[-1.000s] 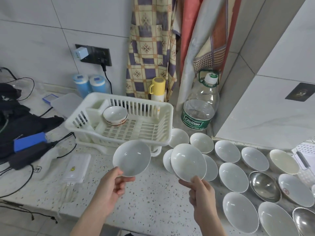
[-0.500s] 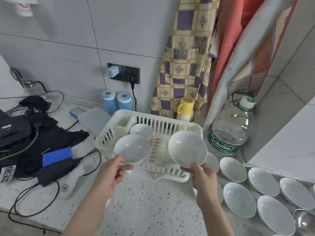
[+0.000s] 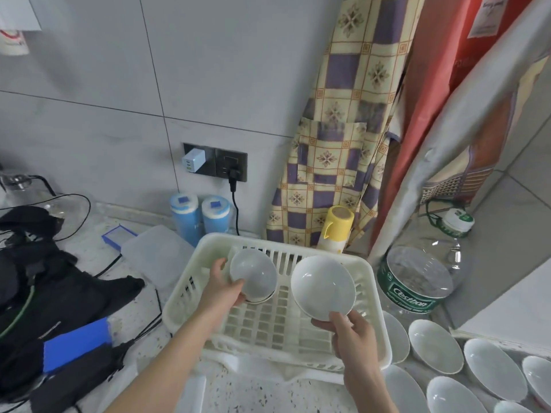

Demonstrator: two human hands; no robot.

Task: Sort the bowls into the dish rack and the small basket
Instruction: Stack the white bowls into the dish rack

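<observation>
A white slatted dish rack stands on the speckled counter. My left hand grips a small white bowl by its rim, inside the rack's left part, on top of a stack of small bowls whose edge shows beneath it. My right hand pinches the rim of a larger white bowl, held tilted above the rack's middle. Several more white bowls lie on the counter to the right of the rack. No small basket is in view.
A big clear water bottle stands right of the rack, a yellow cup and two blue canisters behind it. A translucent lidded box, black gear and cables lie to the left. Cloths hang on the wall.
Both hands have carried their bowls forward over the rack. The left bowl went down onto the stack in the rack; the right bowl moved above the rack's middle. The view shifted left.
</observation>
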